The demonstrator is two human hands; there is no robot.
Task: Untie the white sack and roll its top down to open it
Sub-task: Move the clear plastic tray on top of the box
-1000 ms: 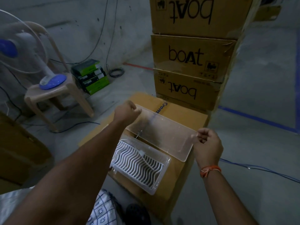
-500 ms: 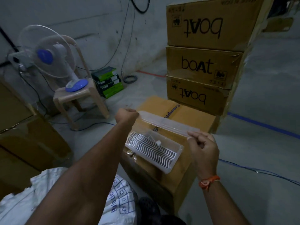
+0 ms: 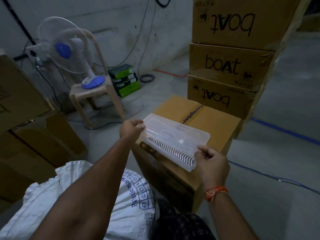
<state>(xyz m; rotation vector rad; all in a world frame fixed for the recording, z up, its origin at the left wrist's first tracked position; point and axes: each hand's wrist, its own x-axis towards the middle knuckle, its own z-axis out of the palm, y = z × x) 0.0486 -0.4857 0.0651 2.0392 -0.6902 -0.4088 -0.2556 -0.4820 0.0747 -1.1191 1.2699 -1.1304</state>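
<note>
The white woven sack (image 3: 52,193) with blue print lies on the floor at the lower left, partly under my left forearm. Its top and any tie are hidden. My left hand (image 3: 131,129) pinches the far left corner of a clear plastic lid (image 3: 174,134). My right hand (image 3: 212,161) pinches the lid's near right corner. The lid hovers low over a clear tray (image 3: 174,152) with a white wavy insert, which rests on a brown carton (image 3: 213,122).
Three stacked "boat" cartons (image 3: 230,64) rise behind the brown carton. A table fan (image 3: 69,52) stands on a plastic stool (image 3: 97,99) at the left, with green boxes (image 3: 124,80) beside it. Large cartons (image 3: 34,129) fill the left. Cables cross the floor.
Both hands have turned the lid from upright to flat and lowered it over the tray. The view has tilted down, bringing more of the sack into sight.
</note>
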